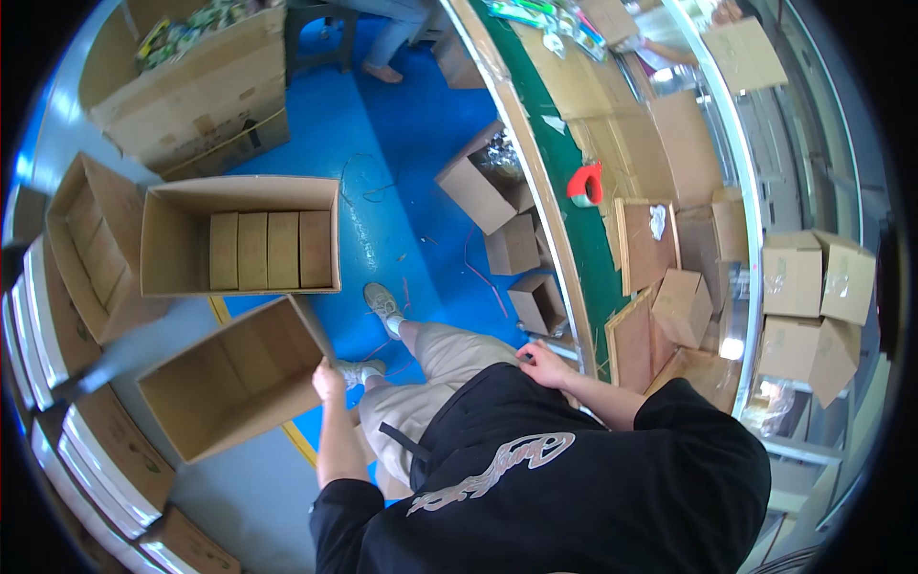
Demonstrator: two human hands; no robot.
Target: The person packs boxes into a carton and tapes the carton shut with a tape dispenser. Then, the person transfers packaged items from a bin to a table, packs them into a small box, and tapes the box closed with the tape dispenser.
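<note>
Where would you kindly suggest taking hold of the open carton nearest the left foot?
Likely the right-hand rim of the open carton, coming from the right: its top gapes upward, leaving that edge exposed, and the left grip is at it.

Beyond the near carton (229, 383), a case (175, 244) holds 4 boxes (279, 251)

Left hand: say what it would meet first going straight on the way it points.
The open carton: the left hand holds its rim, so that wall comes first. What it would meet beyond is unclear in depth.
</note>
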